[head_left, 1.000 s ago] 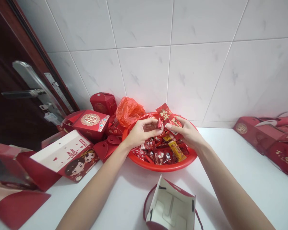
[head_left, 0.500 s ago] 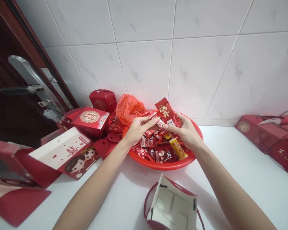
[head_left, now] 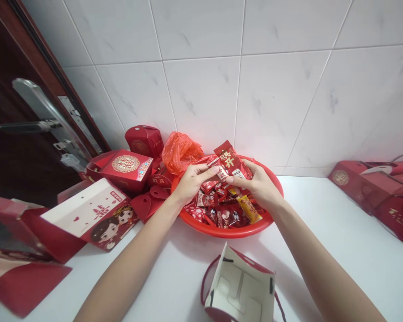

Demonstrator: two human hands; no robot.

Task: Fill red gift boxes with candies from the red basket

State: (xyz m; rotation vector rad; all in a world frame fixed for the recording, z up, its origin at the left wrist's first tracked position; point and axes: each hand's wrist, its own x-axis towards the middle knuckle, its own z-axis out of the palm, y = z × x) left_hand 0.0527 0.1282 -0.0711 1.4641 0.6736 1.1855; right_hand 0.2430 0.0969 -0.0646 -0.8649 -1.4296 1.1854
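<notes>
Both hands are over a red plastic basin [head_left: 221, 232] filled with wrapped candies [head_left: 206, 200]. My left hand [head_left: 191, 181] is closed in a pinch on a small red-and-white candy packet [head_left: 222, 173]. My right hand [head_left: 257, 184] is closed around a larger red packet with gold characters [head_left: 229, 157], its thumb close to the small candy. A yellow-wrapped candy [head_left: 249, 209] lies in the basin below my right hand. In front of the basin, an open gift box [head_left: 242, 286] with a dark red cord handle shows its pale inside.
Several red gift boxes [head_left: 129, 169] crowd the left side, with an illustrated white-and-red box [head_left: 97, 210] in front. A crumpled red plastic bag [head_left: 180, 152] touches the basin's back left. More red boxes [head_left: 378, 194] stand at right. A tiled wall [head_left: 289, 98] rises behind; a door handle [head_left: 30, 126] is at far left.
The red packet in my right hand has dipped slightly and shifted left. The small candy has turned a little, and both hands stay over the basin.
</notes>
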